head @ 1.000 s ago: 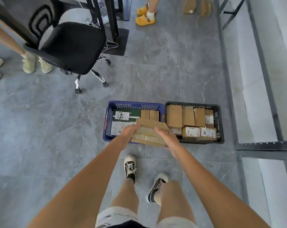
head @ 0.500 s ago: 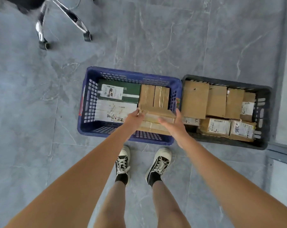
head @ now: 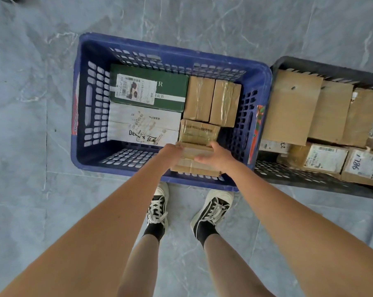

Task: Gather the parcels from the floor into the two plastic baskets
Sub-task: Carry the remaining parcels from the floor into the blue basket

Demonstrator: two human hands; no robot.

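- both hands on one taped cardboard parcel [head: 195,162]: left hand [head: 170,155] grips its left end, right hand [head: 215,157] curls over the right
- parcel sits at the near right corner of the blue basket [head: 91,103], beside other boxes
- black basket [head: 299,179] touching on the right, also holding parcels

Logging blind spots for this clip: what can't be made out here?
- Black basket: right end cut off by the head view's edge.
- Held cardboard parcels: top faces covered by the left hand and right hand; their count is unclear.
- Blue basket: floor mostly hidden under boxes.
- Green box: label print too small.
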